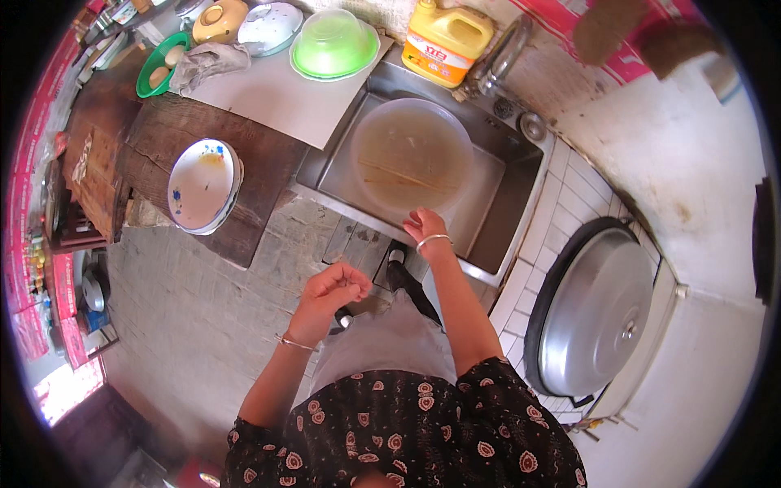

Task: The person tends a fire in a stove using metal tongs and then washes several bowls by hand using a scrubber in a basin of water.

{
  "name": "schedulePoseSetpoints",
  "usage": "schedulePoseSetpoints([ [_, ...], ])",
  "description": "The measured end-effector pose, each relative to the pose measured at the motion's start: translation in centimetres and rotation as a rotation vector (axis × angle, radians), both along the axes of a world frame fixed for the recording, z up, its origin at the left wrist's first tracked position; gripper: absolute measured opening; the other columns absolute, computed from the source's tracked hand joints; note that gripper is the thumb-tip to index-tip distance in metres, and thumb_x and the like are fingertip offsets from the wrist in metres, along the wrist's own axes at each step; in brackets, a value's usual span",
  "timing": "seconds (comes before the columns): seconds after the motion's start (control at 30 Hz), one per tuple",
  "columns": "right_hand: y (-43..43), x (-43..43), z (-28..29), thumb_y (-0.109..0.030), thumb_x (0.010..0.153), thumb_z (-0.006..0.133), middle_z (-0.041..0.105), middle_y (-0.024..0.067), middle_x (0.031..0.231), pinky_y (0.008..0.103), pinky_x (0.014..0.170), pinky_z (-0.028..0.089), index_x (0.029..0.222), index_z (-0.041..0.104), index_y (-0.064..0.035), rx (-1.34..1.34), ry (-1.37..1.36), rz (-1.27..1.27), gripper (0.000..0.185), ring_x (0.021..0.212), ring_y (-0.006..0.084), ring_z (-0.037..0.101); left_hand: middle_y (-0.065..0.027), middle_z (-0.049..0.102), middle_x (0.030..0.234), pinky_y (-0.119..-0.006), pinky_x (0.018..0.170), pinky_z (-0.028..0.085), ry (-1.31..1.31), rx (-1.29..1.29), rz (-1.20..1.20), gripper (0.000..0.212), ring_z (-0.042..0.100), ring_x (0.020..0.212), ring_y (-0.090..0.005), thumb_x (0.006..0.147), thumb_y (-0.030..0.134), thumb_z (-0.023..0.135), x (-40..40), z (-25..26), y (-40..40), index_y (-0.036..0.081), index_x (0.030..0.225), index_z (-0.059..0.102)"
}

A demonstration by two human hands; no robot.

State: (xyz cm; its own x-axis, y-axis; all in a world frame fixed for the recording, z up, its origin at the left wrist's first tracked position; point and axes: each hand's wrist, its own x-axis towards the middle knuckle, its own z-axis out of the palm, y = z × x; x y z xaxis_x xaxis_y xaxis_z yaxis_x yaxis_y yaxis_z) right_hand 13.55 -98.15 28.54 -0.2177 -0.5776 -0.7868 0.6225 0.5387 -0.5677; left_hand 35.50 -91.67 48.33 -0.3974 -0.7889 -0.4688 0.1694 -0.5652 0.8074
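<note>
My right hand (pixel 425 230), with a bangle at the wrist, is just over the front rim of a stainless steel sink (pixel 518 201). Its fingers are curled, apparently around nothing. In the sink stands a round translucent basin (pixel 412 152) of cloudy water with chopsticks (pixel 399 175) lying in it. My left hand (pixel 335 293) hangs in the air in front of my body, fingers loosely bent and holding nothing visible. To its upper left, a stack of white enamel plates (pixel 203 186) with painted flowers rests on a dark wooden table (pixel 256 140).
A yellow detergent jug (pixel 446 43) stands behind the sink beside the faucet (pixel 505 55). A green bowl (pixel 334 43), lidded dishes, a grey cloth (pixel 210 64) and a green basket (pixel 146 76) sit at upper left. A large metal lid (pixel 598 311) covers a wok on the tiled stove at right.
</note>
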Motion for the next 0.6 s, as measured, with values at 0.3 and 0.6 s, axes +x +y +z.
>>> schedulePoseSetpoints([
  [0.3, -9.1, 2.0, -7.2, -0.029, 0.080, 0.059, 0.054, 0.0154, 0.094, 0.0470, 0.068, 0.049, 0.107, 0.046, -0.0039, 0.161, -0.219, -0.277, 0.039, 0.081, 0.0311, 0.057, -0.0050, 0.059, 0.084, -0.025, 0.074, 0.042, -0.086, 0.156, 0.076, 0.013, 0.054, 0.079, -0.0112, 0.082, 0.008, 0.048, -3.7, -2.6, -4.8, 0.001, 0.091, 0.055],
  [0.6, -10.8, -0.1, -5.9, -0.023, 0.090, 0.040, 0.033, -0.0015, 0.053, 0.0291, 0.042, 0.033, 0.080, 0.046, -0.0072, -0.003, -0.485, -0.307, 0.020, 0.044, 0.0131, 0.036, -0.0093, 0.057, 0.082, -0.026, 0.072, 0.044, -0.758, -0.470, -0.002, 0.021, 0.055, 0.083, -0.0140, 0.081, 0.015, 0.052, -5.5, -10.1, -13.0, -0.002, 0.094, 0.053],
])
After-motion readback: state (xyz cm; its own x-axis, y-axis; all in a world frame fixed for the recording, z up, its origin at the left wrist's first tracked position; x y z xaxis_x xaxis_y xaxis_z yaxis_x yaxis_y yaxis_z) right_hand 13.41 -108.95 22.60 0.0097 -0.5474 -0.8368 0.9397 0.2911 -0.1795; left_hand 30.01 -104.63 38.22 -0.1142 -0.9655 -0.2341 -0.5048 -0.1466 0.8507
